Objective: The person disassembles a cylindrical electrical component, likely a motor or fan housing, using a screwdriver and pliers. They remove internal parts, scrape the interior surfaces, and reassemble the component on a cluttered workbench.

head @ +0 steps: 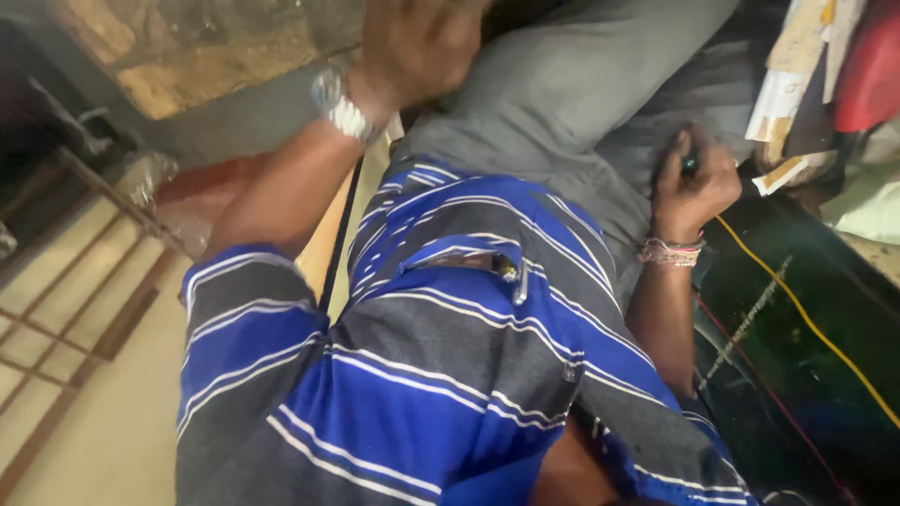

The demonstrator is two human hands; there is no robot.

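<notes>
While the camera is looking down the wearer's own body, a blue, grey and white striped shirt [422, 375] is filling the lower middle, with grey trousers [572, 89] stretching away toward 12 o'clock. At 3 o'clock of the shirt's chest pocket, the right hand [692, 183] is curling tightly around a small dark tool [689, 165] with a greenish tip (too small and shadowed to tell its kind), the fingers closing over it beside the trousers. A beaded bracelet [669, 251] is circling that wrist. From near the hand, a yellow wire [806, 323] is running toward 5 o'clock across a dark glossy surface [797, 375], and a thin red wire [750, 375] is lying alongside it. At 11 o'clock the left hand [412, 42] is rising to the upper edge, blurred; whether it is open or gripping anything I cannot tell. A metal watch [339, 108] is sitting on its wrist. Papers [797, 84] are piling at 2 o'clock, next to something red [872, 66].
</notes>
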